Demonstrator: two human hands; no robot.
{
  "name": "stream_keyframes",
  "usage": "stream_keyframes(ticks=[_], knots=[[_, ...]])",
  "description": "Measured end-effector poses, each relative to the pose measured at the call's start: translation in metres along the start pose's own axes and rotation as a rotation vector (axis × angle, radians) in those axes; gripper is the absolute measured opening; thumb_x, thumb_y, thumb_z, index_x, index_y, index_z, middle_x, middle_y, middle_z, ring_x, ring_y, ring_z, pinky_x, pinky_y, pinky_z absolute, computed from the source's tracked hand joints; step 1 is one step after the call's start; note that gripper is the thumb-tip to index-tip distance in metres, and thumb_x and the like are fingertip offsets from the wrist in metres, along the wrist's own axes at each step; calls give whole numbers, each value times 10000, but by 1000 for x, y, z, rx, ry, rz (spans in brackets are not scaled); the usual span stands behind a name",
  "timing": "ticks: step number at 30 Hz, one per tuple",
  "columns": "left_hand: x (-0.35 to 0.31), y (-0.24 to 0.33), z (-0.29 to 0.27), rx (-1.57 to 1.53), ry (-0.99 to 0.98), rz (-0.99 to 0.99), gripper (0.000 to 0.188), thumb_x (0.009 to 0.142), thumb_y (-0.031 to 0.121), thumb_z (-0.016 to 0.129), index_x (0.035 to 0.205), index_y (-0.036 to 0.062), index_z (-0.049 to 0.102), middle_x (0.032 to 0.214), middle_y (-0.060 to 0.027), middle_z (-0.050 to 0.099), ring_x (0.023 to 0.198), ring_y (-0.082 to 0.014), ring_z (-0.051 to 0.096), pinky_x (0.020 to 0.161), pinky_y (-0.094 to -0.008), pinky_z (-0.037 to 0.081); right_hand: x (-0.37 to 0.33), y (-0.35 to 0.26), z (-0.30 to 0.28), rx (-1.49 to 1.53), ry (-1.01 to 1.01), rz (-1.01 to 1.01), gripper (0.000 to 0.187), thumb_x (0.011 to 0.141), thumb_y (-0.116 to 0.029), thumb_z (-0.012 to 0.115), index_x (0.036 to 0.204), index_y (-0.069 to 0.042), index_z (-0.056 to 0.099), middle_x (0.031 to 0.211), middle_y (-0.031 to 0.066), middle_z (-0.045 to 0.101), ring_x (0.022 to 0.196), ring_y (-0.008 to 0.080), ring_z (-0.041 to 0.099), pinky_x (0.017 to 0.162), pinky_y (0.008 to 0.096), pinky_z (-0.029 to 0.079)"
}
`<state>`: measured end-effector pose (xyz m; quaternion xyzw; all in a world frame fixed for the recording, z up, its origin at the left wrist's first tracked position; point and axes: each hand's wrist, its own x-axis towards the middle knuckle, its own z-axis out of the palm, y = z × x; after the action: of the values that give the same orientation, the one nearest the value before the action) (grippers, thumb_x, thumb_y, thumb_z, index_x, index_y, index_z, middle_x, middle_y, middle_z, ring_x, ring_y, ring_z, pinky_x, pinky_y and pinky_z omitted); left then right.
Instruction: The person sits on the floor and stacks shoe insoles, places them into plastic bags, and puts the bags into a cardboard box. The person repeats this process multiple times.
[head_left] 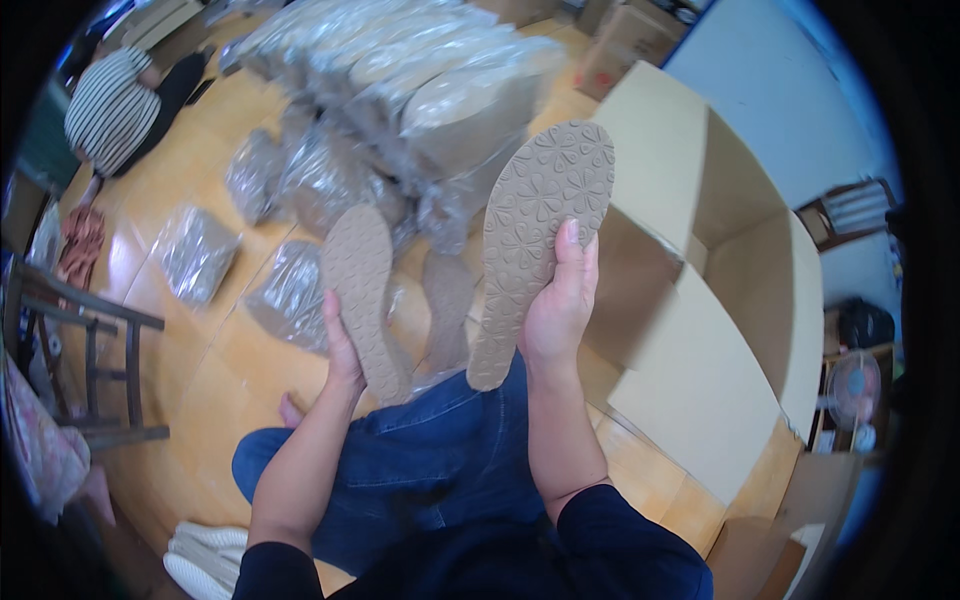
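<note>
My left hand (343, 352) is closed on the edge of a tan shoe sole (360, 270), held upright with its textured face toward me. In my right hand (560, 315) is another tan shoe sole (530, 200), raised higher and nearer, its face covered with embossed flower shapes. The thumb lies on that face, while the fingers behind it are mostly hidden. The two soles are apart. Between and beyond them, a further brown sole (447, 300) lies low, near my crossed legs in blue jeans.
Plastic-wrapped bundles of soles (440, 100) are heaped ahead, with smaller wrapped packs (197, 255) on the tiled floor. A large open cardboard box (690, 390) stands at my right. A wooden chair (100, 370) is at left; a person in a striped top (112, 105) crouches far left.
</note>
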<state>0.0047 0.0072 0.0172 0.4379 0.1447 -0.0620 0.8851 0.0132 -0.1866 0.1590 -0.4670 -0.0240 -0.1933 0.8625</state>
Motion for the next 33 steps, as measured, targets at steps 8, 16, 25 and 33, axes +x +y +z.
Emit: stream_keyframes(ticks=[8,16,25,33], knots=[[-4,4,1,-57,-44,91,797,867,757,377,1225,59,519,928,-128,590,740,-214,588,630,-333,498,-28,-52,-4,1,163,-71,469,1048,-342,238,1338,-30,435,1183,119,590,1010,216,601,864,374,510],[-28,22,3,-73,-115,73,807,888,749,348,1285,59,479,1013,-99,575,770,-182,577,673,-324,497,-47,-63,-2,26,136,-91,493,1050,-352,233,1347,-18,443,1233,118,574,1079,201,575,923,361,472],[-57,28,29,-135,-103,25,824,891,740,341,1291,31,468,1006,-138,578,811,-247,612,688,-366,530,-64,-67,-3,138,11,106,522,1041,-361,221,1365,-6,425,1275,138,557,1125,243,567,959,378,465],[-73,14,34,-114,-211,-89,751,906,637,412,1321,13,468,1087,-202,617,930,-282,641,812,-379,539,-79,-43,-23,-98,48,240,524,1005,-146,452,1470,-30,239,1311,155,537,1165,211,552,991,355,450]])
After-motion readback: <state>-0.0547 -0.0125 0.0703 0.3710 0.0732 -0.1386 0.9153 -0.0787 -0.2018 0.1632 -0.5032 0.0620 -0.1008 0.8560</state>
